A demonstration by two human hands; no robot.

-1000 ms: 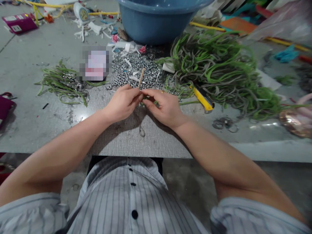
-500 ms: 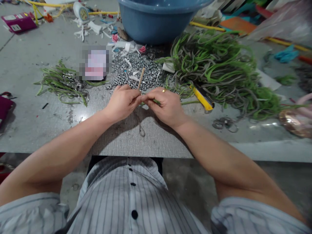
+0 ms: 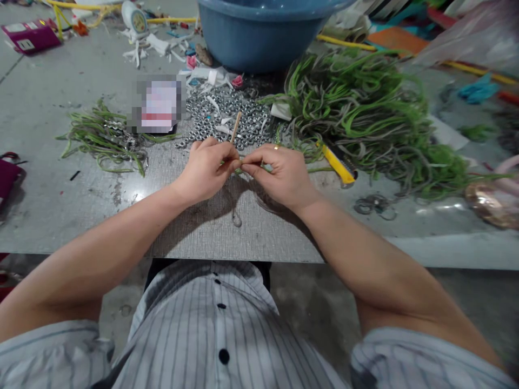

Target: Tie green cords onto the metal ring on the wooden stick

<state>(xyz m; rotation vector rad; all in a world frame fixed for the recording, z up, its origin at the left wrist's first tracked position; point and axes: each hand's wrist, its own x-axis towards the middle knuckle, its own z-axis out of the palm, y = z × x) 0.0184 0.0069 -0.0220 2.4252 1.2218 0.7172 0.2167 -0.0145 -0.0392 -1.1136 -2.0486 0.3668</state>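
My left hand [image 3: 208, 168] and my right hand [image 3: 284, 175] meet fingertip to fingertip just above the table, near its front edge. Both pinch a short bit of green cord [image 3: 238, 170], mostly hidden by the fingers. A thin wooden stick [image 3: 235, 127] rises from between the thumb and fingers of my left hand. Below the hands, a thin dark loop of cord [image 3: 237, 219] hangs or lies against the table; I cannot tell which. Just beyond my fingers, silver beads [image 3: 247, 121] are spread out.
Green and grey cords [image 3: 357, 113] form a big heap at the right, with a yellow cutter [image 3: 338, 165] beside it. A smaller cord bundle [image 3: 101, 140] lies left, near a blurred-out phone-like object [image 3: 160, 105]. A blue basin [image 3: 259, 40] stands behind the beads.
My right hand has shifted slightly right and its fingers are now more arched, pinching by the tips. My left hand has barely moved; the stick stays in it.
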